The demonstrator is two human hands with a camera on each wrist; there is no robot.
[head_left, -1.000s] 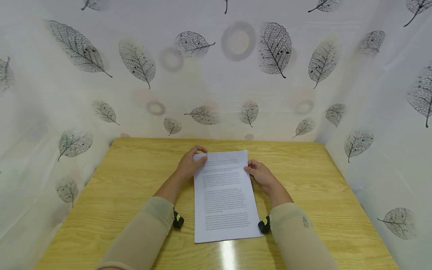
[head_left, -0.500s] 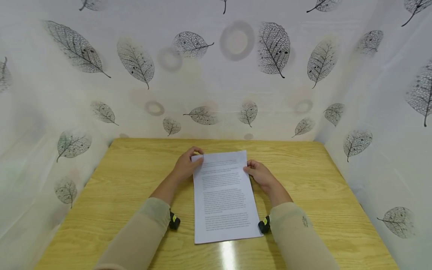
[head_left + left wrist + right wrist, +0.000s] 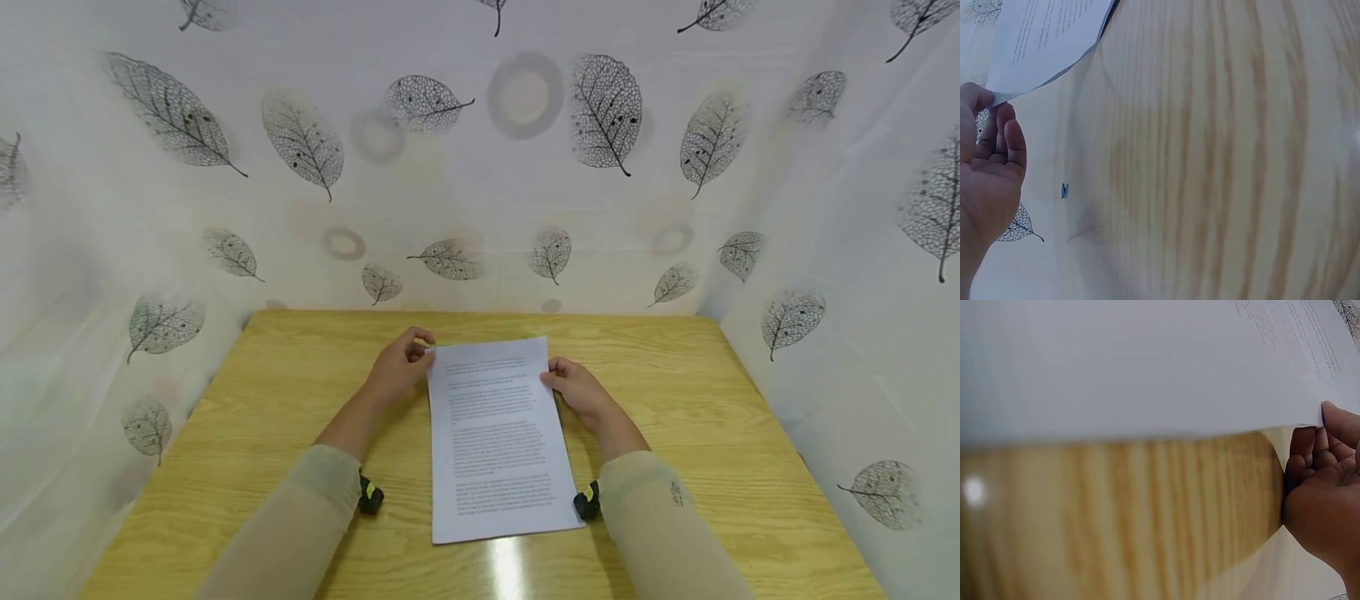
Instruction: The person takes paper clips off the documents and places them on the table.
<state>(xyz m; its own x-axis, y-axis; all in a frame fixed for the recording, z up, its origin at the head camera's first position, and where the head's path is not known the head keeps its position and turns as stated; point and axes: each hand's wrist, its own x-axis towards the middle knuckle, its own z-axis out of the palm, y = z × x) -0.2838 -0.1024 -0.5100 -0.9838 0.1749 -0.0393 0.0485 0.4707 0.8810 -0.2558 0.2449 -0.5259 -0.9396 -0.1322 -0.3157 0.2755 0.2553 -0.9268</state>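
Note:
White printed paper (image 3: 491, 442) lies upright on the page before me, its lines of text facing up. My left hand (image 3: 396, 367) pinches its far left corner between thumb and fingers. In the left wrist view that corner of the paper (image 3: 1041, 56) is raised off the table, and the other fingers of the left hand (image 3: 994, 181) curl beneath it. My right hand (image 3: 583, 393) pinches the right edge near the top. The right wrist view has the right hand's thumb on top of the paper (image 3: 1147, 369) and fingers curled below. How many sheets there are, I cannot tell.
A wood-grain table (image 3: 675, 517) carries the paper. White curtain (image 3: 480, 192) printed with dark leaves encloses the back and both sides. Each wrist wears a small black device, such as the left wrist camera (image 3: 371, 495). Light glares off the table's near part.
My left hand has slid left, from over the paper's top left part out to its very corner. The right hand keeps its hold in the same place, and the paper has barely shifted.

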